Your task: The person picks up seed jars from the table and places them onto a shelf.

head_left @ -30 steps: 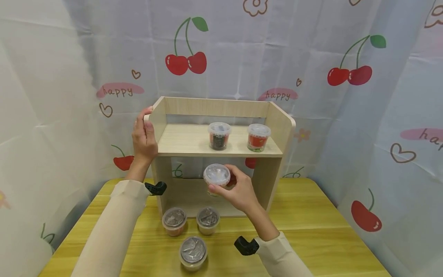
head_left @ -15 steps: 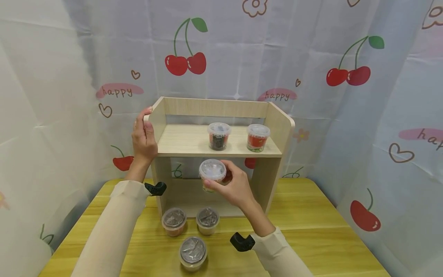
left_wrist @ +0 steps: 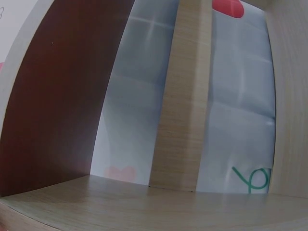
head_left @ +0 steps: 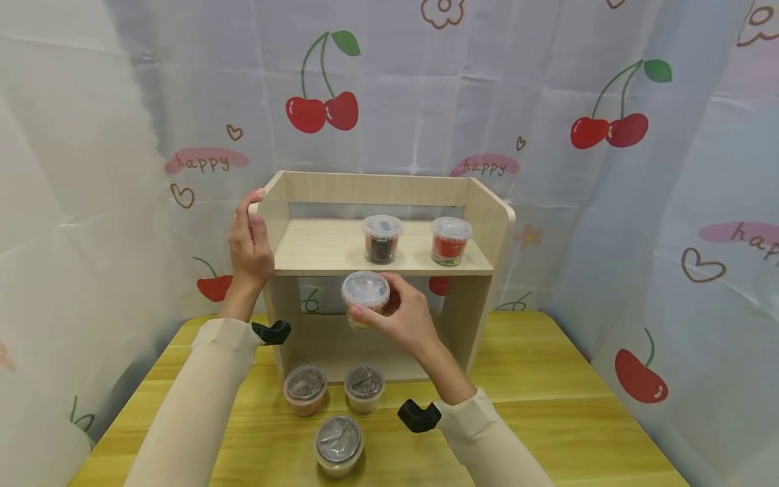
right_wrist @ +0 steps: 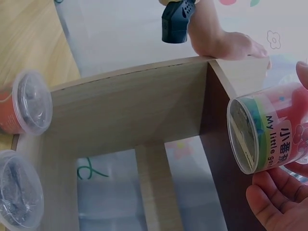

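In the head view my left hand point(head_left: 251, 250) grips the upper left side panel of a pale wooden two-tier shelf point(head_left: 316, 247). My right hand point(head_left: 408, 314) holds a clear plastic cup point(head_left: 365, 289) with a clear lid, thumb on the near side. This cup hangs upright in front of the shelf, just below the upper board's front edge. The right wrist view shows the cup's printed label point(right_wrist: 272, 132), reading "My little" with further letters cut off. On the upper board stand two similar lidded cups, one dark-labelled point(head_left: 382, 245) and one red-labelled point(head_left: 451, 249).
On the yellow wood-grain table point(head_left: 523, 406), before the shelf, stand a left lidded cup point(head_left: 305, 390), a right one point(head_left: 364, 389) and a nearer one point(head_left: 339, 446). A cherry-patterned curtain point(head_left: 414, 95) hangs behind the shelf and along both sides.
My right hand has carried the held cup left and slightly up, toward the upper board's front edge. The left hand keeps its grip on the shelf's side panel.
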A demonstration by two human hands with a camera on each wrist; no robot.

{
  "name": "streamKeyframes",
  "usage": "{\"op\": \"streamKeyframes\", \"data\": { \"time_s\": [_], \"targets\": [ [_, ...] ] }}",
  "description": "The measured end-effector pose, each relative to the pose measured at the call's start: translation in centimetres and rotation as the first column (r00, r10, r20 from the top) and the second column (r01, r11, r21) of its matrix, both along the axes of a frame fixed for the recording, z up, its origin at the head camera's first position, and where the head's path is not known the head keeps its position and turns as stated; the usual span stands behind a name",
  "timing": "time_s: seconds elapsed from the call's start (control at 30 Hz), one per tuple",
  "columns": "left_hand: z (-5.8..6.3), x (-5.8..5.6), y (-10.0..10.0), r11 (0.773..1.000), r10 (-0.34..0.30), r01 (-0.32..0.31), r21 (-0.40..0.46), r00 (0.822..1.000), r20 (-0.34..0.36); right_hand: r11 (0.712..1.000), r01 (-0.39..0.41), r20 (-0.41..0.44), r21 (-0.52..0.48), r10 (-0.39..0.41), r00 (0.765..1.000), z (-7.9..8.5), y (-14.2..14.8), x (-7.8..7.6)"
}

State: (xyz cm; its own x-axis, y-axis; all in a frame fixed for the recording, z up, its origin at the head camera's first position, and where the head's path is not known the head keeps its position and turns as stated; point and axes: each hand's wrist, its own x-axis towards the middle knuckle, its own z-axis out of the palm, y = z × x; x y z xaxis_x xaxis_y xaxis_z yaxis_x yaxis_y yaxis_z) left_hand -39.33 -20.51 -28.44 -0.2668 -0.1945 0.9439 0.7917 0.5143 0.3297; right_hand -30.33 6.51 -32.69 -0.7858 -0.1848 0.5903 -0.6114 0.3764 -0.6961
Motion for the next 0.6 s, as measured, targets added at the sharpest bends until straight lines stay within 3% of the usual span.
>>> {"op": "streamKeyframes", "data": {
  "time_s": [0.37,0.6],
  "targets": [
    [-0.1,-0.6,0.2,1.0,0.01,-0.01,0.009,1.0,-0.03,1.0,-0.007,0.018,0.003,0.007,1.0,1.0,-0.1,-0.5],
    [0.0,-0.3,0.1,1.0,0.01,-0.01,0.012,1.0,-0.025,1.0,0.002,0.027,-0.006,-0.002,1.0,1.9,-0.3,-0.7]
  ]
}}
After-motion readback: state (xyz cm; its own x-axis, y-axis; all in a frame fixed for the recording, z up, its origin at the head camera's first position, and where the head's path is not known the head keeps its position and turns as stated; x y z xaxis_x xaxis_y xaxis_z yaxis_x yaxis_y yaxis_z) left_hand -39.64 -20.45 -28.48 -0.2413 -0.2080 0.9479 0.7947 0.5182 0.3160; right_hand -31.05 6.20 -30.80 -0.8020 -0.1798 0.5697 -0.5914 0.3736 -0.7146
